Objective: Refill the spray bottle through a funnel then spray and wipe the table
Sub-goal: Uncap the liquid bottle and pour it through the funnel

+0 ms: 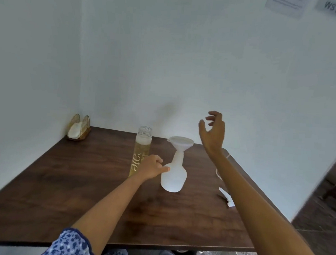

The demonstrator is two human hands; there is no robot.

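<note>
Spray bottle [173,177]: white, translucent, upright on the table [60,179] near its middle; its spray head is off and the neck is open.
Funnel [180,143]: white, seated upright in the bottle neck, wide mouth facing up.
Left hand [152,167]: reaches in from the near left; the thumb tip touches the left shoulder of the spray bottle, and the other fingers curl toward the bottle's far left side. A full grip cannot be confirmed; the contact reads as steadying.
Right hand [212,130]: raised in the air, right of and above the funnel, well apart from it; fingers loosely curled and spread, holding nothing.
Refill bottle [140,151]: clear, tall, uncapped, with yellowish liquid and printed lettering; stands just left of the spray bottle, partly behind the left hand.
Spray head [227,197]: white, lies flat on the table to the right, partly hidden by the right forearm.
Napkin holder [78,128]: gold wire, holds white napkins, at the far left corner against the wall [168,57].
Sleeves [71,244]: blue floral print, at the near edge.
</note>
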